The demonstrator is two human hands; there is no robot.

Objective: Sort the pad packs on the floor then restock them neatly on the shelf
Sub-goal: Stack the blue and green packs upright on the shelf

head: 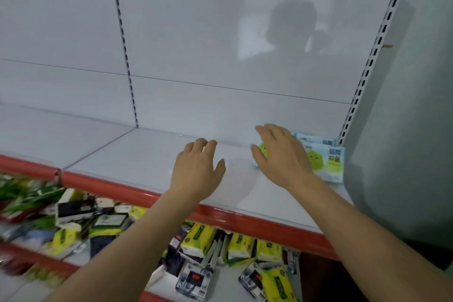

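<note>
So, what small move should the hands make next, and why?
Probably draw both hands back for more packs. The right hand lies with straight fingers on the light blue pad packs, which already stand at the right end of the shelf; the left hand holds nothing.

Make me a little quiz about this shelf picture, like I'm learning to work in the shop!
1. True or false: the left hand is gripping a pack.
2. Where do the light blue packs sit on the white shelf? A) far left B) middle C) right end
3. Fill in: the shelf's front edge strip is coloured ____.

Key: 1 false, it hovers open and empty. 2 C, under the right hand. 3 red.
</note>
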